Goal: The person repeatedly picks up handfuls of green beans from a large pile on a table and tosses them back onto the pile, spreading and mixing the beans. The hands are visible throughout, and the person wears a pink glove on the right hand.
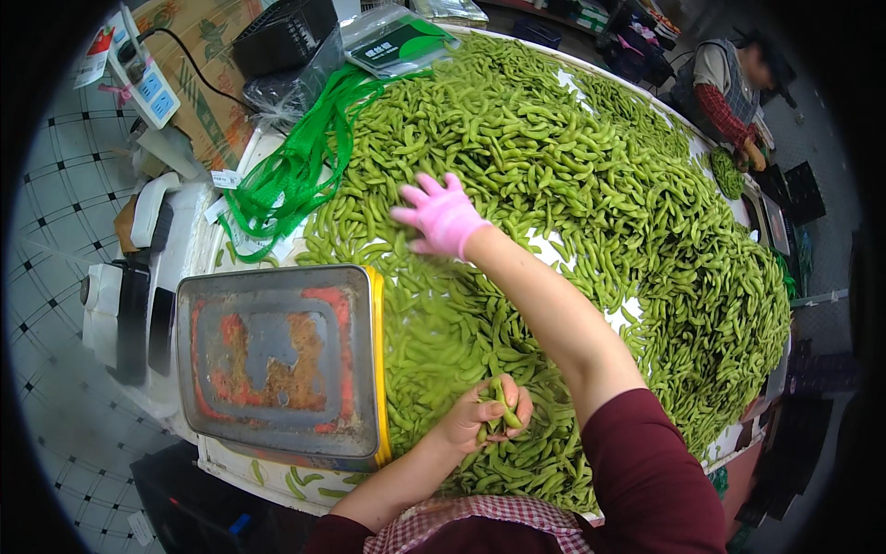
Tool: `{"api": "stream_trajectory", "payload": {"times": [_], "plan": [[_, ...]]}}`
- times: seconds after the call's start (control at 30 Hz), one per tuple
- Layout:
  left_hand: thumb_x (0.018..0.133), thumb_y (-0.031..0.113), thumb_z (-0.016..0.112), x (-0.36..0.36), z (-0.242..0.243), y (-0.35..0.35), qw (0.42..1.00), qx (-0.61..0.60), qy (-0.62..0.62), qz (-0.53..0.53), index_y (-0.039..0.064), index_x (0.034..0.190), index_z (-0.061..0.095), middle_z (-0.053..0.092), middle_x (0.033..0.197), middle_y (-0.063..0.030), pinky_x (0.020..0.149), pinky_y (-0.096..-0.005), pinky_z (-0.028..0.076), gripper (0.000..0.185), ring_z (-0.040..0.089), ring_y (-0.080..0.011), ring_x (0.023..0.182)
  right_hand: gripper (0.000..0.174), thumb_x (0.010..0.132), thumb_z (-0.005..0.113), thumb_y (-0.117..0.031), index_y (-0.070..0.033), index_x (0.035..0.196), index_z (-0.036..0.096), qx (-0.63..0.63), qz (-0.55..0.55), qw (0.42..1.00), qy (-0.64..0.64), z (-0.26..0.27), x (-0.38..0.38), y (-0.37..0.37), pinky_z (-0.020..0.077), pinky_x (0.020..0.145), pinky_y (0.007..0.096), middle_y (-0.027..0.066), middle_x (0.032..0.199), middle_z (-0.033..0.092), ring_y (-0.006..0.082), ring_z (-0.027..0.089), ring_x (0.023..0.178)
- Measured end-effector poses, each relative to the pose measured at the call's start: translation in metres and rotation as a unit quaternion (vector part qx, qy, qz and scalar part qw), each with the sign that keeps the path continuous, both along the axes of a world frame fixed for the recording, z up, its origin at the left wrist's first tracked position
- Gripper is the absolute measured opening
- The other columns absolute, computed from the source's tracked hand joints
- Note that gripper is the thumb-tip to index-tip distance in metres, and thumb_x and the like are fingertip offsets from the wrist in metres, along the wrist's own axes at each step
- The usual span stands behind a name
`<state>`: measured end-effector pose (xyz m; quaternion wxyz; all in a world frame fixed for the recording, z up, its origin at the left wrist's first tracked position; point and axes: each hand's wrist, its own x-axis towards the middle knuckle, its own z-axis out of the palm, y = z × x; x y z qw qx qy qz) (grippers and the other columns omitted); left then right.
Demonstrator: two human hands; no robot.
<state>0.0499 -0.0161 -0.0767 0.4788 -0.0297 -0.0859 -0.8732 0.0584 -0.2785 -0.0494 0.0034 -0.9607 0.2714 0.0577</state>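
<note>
My left hand [490,414] is bare and closed around a few green edamame pods [509,413], low in front of my checked apron. In a pink glove, my right hand [443,216] reaches out over the spread of pods [512,145], fingers apart and a little blurred. Nothing shows in its grasp. Whether the fingertips touch the pods, I cannot tell. To the left of both hands sits a rectangular metal tin [280,360] with a worn, rusty face and a yellow edge.
Green mesh bags [297,166] with tags lie beyond the tin. A plastic-wrapped green packet [398,45], a black basket [284,38], a cardboard box [201,62] and a power strip [149,86] stand at the upper left. Another person [727,90] handles a bundle at the far right.
</note>
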Motion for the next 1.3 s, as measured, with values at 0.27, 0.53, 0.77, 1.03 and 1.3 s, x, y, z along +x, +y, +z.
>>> {"api": "stream_trajectory", "payload": {"times": [0.27, 0.53, 0.77, 1.03, 1.3], "plan": [[0.087, 0.027, 0.072, -0.004, -0.007, -0.002, 1.000, -0.018, 0.015, -0.006, 0.012, 0.093, 0.055, 0.056, 0.089, -0.0086, 0.046, -0.0210, 0.035, 0.024, 0.053, -0.0147, 0.069, 0.055, 0.084, 0.067, -0.032, -0.021, 0.134, 0.048, 0.059, 0.008, 0.994, -0.096, -0.003, -0.108, 0.073, 0.0398, 0.099, 0.0543, 0.0120, 0.141, 0.043, 0.0355, 0.041, 0.131], [0.087, 0.026, 0.071, -0.006, -0.009, -0.003, 1.000, -0.018, 0.005, -0.012, 0.012, 0.094, 0.055, 0.057, 0.090, -0.0081, 0.048, -0.0212, 0.036, 0.023, 0.055, -0.0151, 0.071, 0.032, 0.091, 0.061, -0.024, -0.012, 0.120, 0.063, 0.195, -0.016, 0.977, -0.083, 0.030, -0.151, 0.062, 0.0466, 0.096, 0.0436, 0.0106, 0.126, 0.059, 0.0310, 0.056, 0.115], [0.087, 0.027, 0.072, -0.003, -0.006, -0.002, 1.000, -0.007, 0.010, -0.008, 0.012, 0.093, 0.055, 0.057, 0.090, -0.0080, 0.048, -0.0214, 0.036, 0.023, 0.054, -0.0148, 0.070, 0.027, 0.091, 0.060, -0.020, -0.013, 0.116, 0.064, 0.128, -0.123, 0.965, -0.191, 0.024, -0.080, 0.003, 0.0483, 0.093, 0.0385, 0.0088, 0.112, 0.063, 0.0286, 0.060, 0.105], [0.086, 0.027, 0.073, -0.003, -0.005, -0.001, 1.000, 0.009, -0.002, 0.005, 0.013, 0.093, 0.055, 0.057, 0.091, -0.0084, 0.047, -0.0205, 0.036, 0.024, 0.055, -0.0153, 0.071, 0.024, 0.082, 0.066, -0.017, -0.013, 0.105, 0.069, 0.032, -0.113, 0.991, -0.069, -0.016, -0.037, 0.006, 0.0503, 0.087, 0.0400, 0.0093, 0.104, 0.061, 0.0297, 0.058, 0.102], [0.085, 0.027, 0.073, 0.007, -0.009, 0.000, 0.998, 0.033, -0.027, 0.035, 0.013, 0.091, 0.054, 0.058, 0.094, -0.0085, 0.044, -0.0193, 0.036, 0.025, 0.056, -0.0158, 0.074, 0.024, 0.085, 0.067, -0.010, -0.010, 0.109, 0.069, 0.203, -0.089, 0.963, -0.153, 0.001, -0.100, 0.059, 0.0522, 0.081, 0.0380, 0.0097, 0.098, 0.069, 0.0299, 0.065, 0.089]]}}
